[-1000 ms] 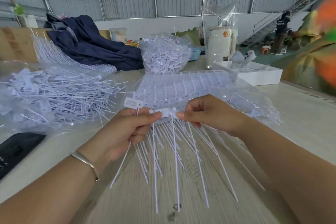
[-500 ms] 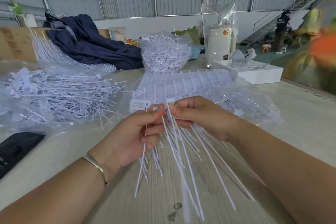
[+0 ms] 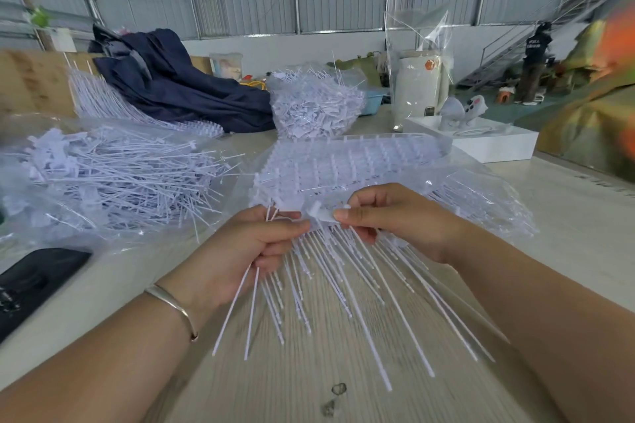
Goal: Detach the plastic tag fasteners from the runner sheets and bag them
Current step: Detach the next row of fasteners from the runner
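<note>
**White fasteners between both hands**

Clear plastic bag of loose white fasteners (image 3: 113, 178) lies left. Left hand (image 3: 237, 254) grips detached strands; right hand (image 3: 388, 216) pinches the white runner sheet (image 3: 323, 213) (strands fanning down) over the pale wooden tabletop (image 3: 309, 371).

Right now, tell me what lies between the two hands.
Head view: the left hand and right hand nearly meet; between them only the fastener strip's white heads.

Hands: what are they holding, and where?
Left hand grips loose fasteners near their heads; right hand pinches the runner sheet at its top strip.
</note>
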A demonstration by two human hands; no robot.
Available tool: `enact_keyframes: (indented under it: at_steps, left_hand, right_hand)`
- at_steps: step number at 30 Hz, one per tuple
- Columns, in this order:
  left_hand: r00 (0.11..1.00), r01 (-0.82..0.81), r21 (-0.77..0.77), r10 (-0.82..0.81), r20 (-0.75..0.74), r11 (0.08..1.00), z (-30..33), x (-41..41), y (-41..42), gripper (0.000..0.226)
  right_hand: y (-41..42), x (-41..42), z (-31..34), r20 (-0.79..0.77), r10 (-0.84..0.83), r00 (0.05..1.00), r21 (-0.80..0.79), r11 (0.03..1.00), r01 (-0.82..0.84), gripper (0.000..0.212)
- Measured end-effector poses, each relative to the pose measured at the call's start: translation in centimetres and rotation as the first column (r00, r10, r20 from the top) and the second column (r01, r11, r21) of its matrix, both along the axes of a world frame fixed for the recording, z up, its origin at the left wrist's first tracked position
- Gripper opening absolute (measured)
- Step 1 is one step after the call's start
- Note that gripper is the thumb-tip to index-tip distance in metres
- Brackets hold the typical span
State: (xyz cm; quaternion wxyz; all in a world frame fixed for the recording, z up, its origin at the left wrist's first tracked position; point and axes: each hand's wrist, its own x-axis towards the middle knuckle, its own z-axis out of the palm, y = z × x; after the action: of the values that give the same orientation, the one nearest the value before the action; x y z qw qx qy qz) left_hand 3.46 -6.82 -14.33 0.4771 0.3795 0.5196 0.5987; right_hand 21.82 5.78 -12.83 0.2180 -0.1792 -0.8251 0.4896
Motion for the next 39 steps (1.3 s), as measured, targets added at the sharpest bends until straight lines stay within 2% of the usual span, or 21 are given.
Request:
enact_keyframes:
  at_steps: [2,4,6,10,13,14,17,19,21,24,28,30,34,39]
  left_hand:
    - [0.991,-0.067,-0.066,0.059,-0.122,0.996,-0.2,0.1,0.0,0.02]
    - [0.979,-0.125,-0.108,0.105,-0.176,0.986,-0.4,0.2,0.0,0.015]
    - [0.979,-0.162,-0.105,0.147,-0.143,0.981,-0.4,0.3,0.1,0.01]
    - [0.984,-0.176,-0.064,0.173,-0.047,0.982,-0.5,0.3,0.3,0.03]
    - [0.994,-0.11,-0.097,0.112,0.011,0.989,-0.4,0.5,0.4,0.052]
    - [0.996,-0.084,-0.107,0.085,0.003,0.991,-0.2,0.6,0.3,0.054]
    - [0.997,-0.006,-0.089,-0.001,-0.073,0.996,0.0,0.9,0.1,0.035]
    - [0.992,-0.009,-0.069,0.0,-0.123,0.998,0.0,1.0,-0.1,0.024]
    - [0.99,-0.039,-0.065,0.03,-0.14,0.997,-0.1,1.0,-0.1,0.027]
    - [0.993,-0.057,-0.065,0.05,-0.106,0.996,0.1,0.7,-0.1,0.015]
    - [0.996,-0.079,-0.061,0.077,-0.044,0.995,0.4,0.1,-0.1,0.032]
    - [0.997,-0.071,-0.054,0.07,-0.015,0.996,0.5,0.1,-0.2,0.033]
    - [0.999,0.015,-0.017,-0.014,0.042,1.0,0.6,0.1,-0.4,0.026]
    - [0.987,0.134,0.01,-0.134,0.09,0.991,0.6,0.3,-0.6,0.025]
  right_hand:
    - [-0.1,-0.1,-0.3,0.02,0.008,1.0,0.003,1.0,-0.008,0.037]
    - [0.0,-0.2,-0.4,0.046,0.008,0.999,0.017,1.0,-0.008,0.035]
    - [0.1,-0.2,-0.5,0.073,-0.013,0.997,0.052,0.999,0.009,0.038]
    - [0.0,-0.3,-0.5,0.07,-0.086,0.994,0.146,0.986,0.075,0.039]
    - [-0.1,-0.5,-0.6,0.017,-0.118,0.993,0.223,0.969,0.111,0.046]
    - [-0.1,-0.6,-0.6,0.004,-0.12,0.993,0.246,0.962,0.115,0.049]
    - [-0.2,-0.7,-0.6,-0.005,-0.123,0.992,0.343,0.932,0.117,0.053]
    - [-0.2,-0.7,-0.6,0.005,-0.126,0.992,0.382,0.917,0.115,0.05]
    - [-0.2,-0.6,-0.5,0.018,-0.128,0.992,0.369,0.923,0.113,0.047]
    - [0.2,-0.2,-0.1,0.024,-0.145,0.989,0.274,0.953,0.132,0.048]
    - [0.5,0.3,0.4,0.024,-0.162,0.986,0.212,0.965,0.154,0.041]
    - [0.5,0.3,0.5,0.03,-0.176,0.984,0.218,0.962,0.166,0.041]
    - [0.4,0.3,0.6,0.053,-0.169,0.984,0.186,0.97,0.157,0.042]
    - [0.2,0.3,0.7,0.004,-0.063,0.998,0.04,0.997,0.063,0.038]
